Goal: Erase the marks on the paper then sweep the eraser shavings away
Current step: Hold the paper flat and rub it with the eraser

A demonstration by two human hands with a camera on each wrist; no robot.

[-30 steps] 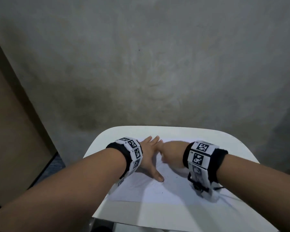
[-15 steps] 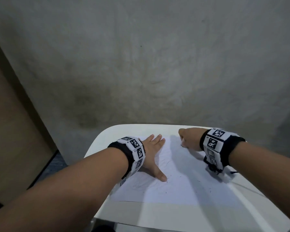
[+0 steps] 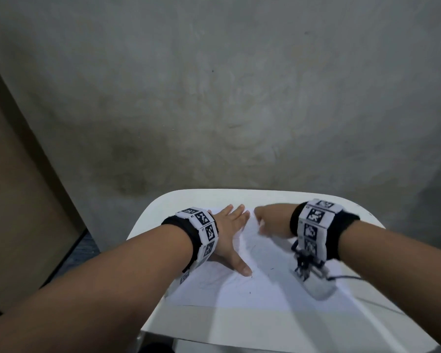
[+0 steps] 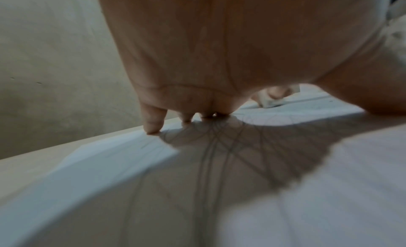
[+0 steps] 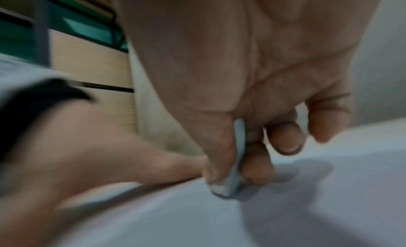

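Grey wall (image 3: 214,98) fills the top of the head view, and below it the white worktop (image 3: 239,324) runs from about 6 o'clock up to centre. On it lies the paper (image 3: 239,289), flat, faint pencil marks (image 3: 252,248) scrawled across its middle, a few dark shavings (image 3: 250,293) toward the near edge. Left hand (image 3: 229,238) at 9 o'clock of the sheet, palm down, fingers (image 4: 151,122) straight and spread, tips pressing the paper, thumb pointing to 5 o'clock. Right hand (image 3: 273,222) at 1 o'clock of the sheet, blurred, just beside the left fingertips. From the right wrist view, thumb and curled fingers (image 5: 257,165) pinch a thin pale eraser (image 5: 237,164), its lower end touching the paper.
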